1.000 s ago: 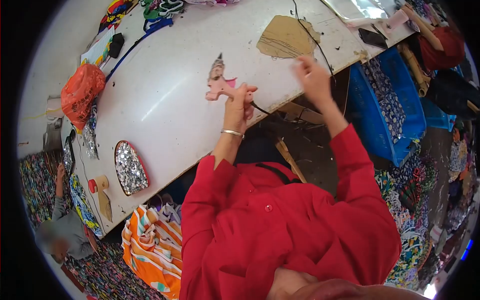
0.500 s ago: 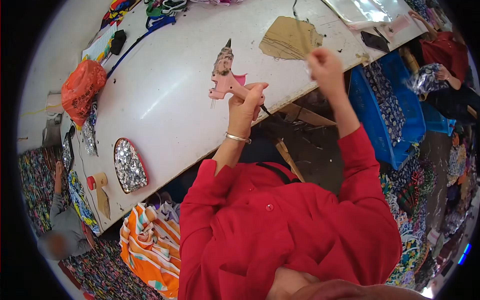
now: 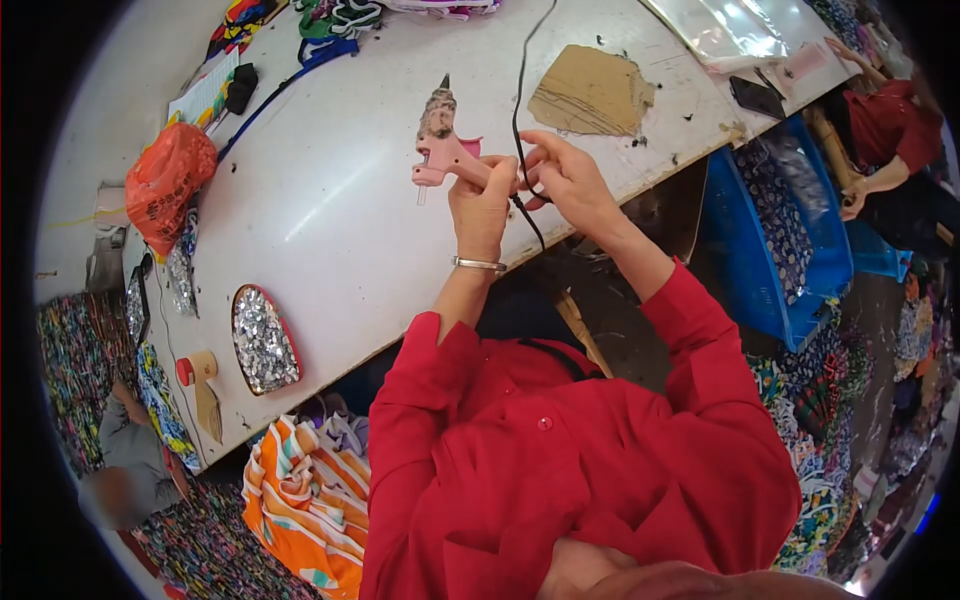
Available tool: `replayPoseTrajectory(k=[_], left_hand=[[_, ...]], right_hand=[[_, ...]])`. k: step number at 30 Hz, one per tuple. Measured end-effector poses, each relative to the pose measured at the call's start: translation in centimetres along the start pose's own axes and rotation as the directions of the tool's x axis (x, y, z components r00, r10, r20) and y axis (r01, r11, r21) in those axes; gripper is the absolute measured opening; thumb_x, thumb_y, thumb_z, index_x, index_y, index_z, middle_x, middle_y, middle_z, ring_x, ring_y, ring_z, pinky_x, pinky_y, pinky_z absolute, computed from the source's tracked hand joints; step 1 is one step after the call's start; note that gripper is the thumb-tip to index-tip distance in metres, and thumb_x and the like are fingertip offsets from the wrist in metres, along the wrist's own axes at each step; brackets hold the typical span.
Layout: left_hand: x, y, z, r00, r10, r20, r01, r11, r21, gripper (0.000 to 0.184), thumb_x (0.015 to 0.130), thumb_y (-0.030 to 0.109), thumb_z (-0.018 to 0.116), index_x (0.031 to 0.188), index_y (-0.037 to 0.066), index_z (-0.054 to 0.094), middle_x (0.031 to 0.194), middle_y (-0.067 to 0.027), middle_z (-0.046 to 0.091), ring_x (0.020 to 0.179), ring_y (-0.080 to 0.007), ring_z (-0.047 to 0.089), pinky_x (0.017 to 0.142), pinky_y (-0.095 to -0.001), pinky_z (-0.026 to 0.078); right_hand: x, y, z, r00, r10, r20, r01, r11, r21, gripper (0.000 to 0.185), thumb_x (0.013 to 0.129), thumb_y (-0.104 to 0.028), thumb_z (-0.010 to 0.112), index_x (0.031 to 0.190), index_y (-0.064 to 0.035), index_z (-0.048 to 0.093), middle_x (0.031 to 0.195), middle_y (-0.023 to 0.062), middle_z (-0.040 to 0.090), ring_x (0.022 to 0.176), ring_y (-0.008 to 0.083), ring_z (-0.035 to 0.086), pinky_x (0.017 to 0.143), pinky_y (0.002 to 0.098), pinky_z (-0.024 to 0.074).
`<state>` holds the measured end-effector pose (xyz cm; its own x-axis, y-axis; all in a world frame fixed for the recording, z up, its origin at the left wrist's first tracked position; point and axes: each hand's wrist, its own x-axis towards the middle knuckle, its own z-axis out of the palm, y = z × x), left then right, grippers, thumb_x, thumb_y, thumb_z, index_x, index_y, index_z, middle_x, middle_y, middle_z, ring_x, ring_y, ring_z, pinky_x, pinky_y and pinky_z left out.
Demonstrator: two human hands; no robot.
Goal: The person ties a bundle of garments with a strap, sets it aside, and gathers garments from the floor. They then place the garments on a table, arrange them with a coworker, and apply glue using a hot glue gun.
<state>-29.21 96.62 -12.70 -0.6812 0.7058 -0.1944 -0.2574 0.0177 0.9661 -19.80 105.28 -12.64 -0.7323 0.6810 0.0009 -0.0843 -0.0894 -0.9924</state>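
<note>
Holding | left hand [image 3: 482, 212]: one pink glue gun [image 3: 449, 152] | right hand [image 3: 576, 186]: one black cord [image 3: 522, 72]

The left hand [image 3: 482, 205] hides part of the glue gun [image 3: 438, 135]. The top edge cuts the cord [image 3: 522, 75] and the desk [image 3: 350, 200]. A person's head [image 3: 113, 497] is blurred.

A red-orange bag [image 3: 168, 180] sits on the white table [image 3: 340, 270], near some paper [image 3: 203, 98]. A black phone [image 3: 757, 97] lies near the table's right end. A stripy orange cloth [image 3: 308, 500] (all crumpled up) is beside the table. A big blue bin [image 3: 740, 255] holds dotted cloth [image 3: 783, 230]. One person in gray [image 3: 138, 450] is at the left, another in red [image 3: 882, 128] at the right.
</note>
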Motion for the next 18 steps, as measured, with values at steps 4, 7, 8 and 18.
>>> replayPoseTrajectory(k=[4,7,8,18], left_hand=[[0.1,-0.1,0.2,1.0,-0.02,0.019,0.02,1.0,-0.009,0.024,0.078,0.023,0.064,0.085,0.001,0.064,0.062,0.0026,0.052,0.04,-0.0019,0.037,0.035,-0.0174,0.024],[0.0,0.4,0.2,0.996,-0.025,0.083,0.023,1.0,0.022,0.022,0.077,0.022,0.064,0.082,0.001,0.063,0.061,0.0029,0.051,0.04,-0.002,0.036,0.035,-0.0176,0.024],[0.1,0.7,0.1,0.997,-0.034,0.069,0.034,0.999,0.003,0.022,0.077,0.022,0.064,0.082,0.001,0.063,0.06,0.0035,0.05,0.04,-0.002,0.036,0.035,-0.0176,0.024],[0.9,4.1,-1.6,0.999,0.009,0.053,-0.006,0.998,-0.057,0.025,0.077,0.025,0.062,0.083,0.001,0.062,0.056,0.0077,0.04,0.042,-0.0013,0.03,0.035,-0.0178,0.02]], right_hand=[[0.6,0.3,0.0,0.995,-0.101,-0.006,0.097,0.969,-0.226,0.035,0.079,0.001,0.047,0.114,0.0037,0.049,0.099,0.0149,0.055,0.072,0.0161,0.06,0.05,0.0266,0.0522],[0.5,-0.7,0.0,0.999,-0.039,0.033,0.048,0.936,-0.348,0.035,0.079,-0.006,0.053,0.112,0.0027,0.05,0.1,0.0157,0.055,0.076,0.0206,0.06,0.055,0.032,0.0524],[0.4,-0.9,-0.1,0.999,-0.007,0.043,0.024,0.913,-0.407,0.035,0.079,-0.009,0.056,0.112,0.0021,0.051,0.101,0.0161,0.055,0.078,0.0229,0.06,0.058,0.0347,0.0524],[7.9,4.6,-10.5,0.921,-0.363,0.137,0.141,-0.016,-0.99,0.068,0.069,-0.038,0.07,0.125,-0.0109,0.042,0.126,0.0145,0.042,0.117,0.0293,0.039,0.089,0.0429,0.0391]])
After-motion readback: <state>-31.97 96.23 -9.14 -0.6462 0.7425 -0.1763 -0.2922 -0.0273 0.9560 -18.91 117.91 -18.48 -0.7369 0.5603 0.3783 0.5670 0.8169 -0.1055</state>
